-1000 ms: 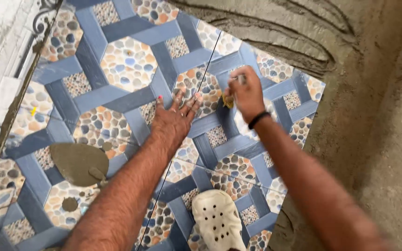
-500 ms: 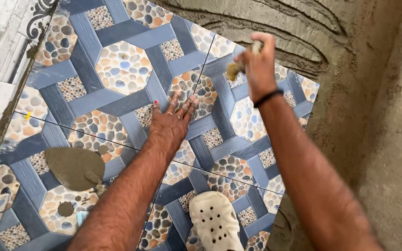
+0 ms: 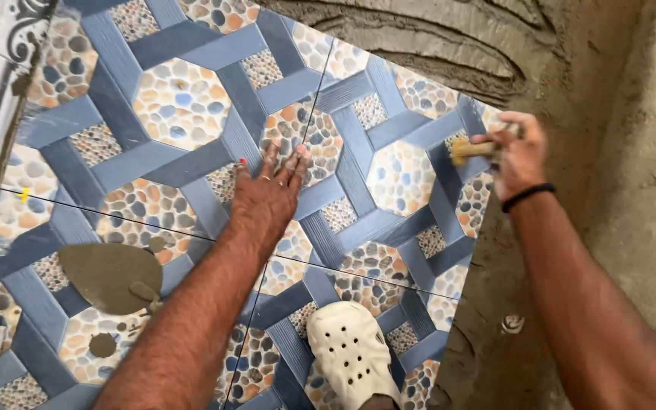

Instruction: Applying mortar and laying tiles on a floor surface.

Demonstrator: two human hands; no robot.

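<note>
My left hand (image 3: pixel 271 193) lies flat, fingers spread, on the blue patterned floor tiles, across the joint between two of them. The right-hand tile (image 3: pixel 396 175) has pebble-print octagons and reaches out onto wet mortar. My right hand (image 3: pixel 518 152) is closed around a small tool with a wooden handle (image 3: pixel 468 149), held over that tile's right edge. A black band is on my right wrist. The tool's head is hidden behind my fingers.
A mortar-coated trowel (image 3: pixel 111 277) lies on the tiles at lower left. A foot in a white clog (image 3: pixel 354 353) stands on the near tile. Combed grey mortar (image 3: pixel 434 45) covers the floor beyond and to the right. A yellow spacer (image 3: pixel 23 195) sits in a joint at left.
My right hand has carried the tool from the middle of the tile out to its right edge. The left hand has stayed pressed flat on the tiles.
</note>
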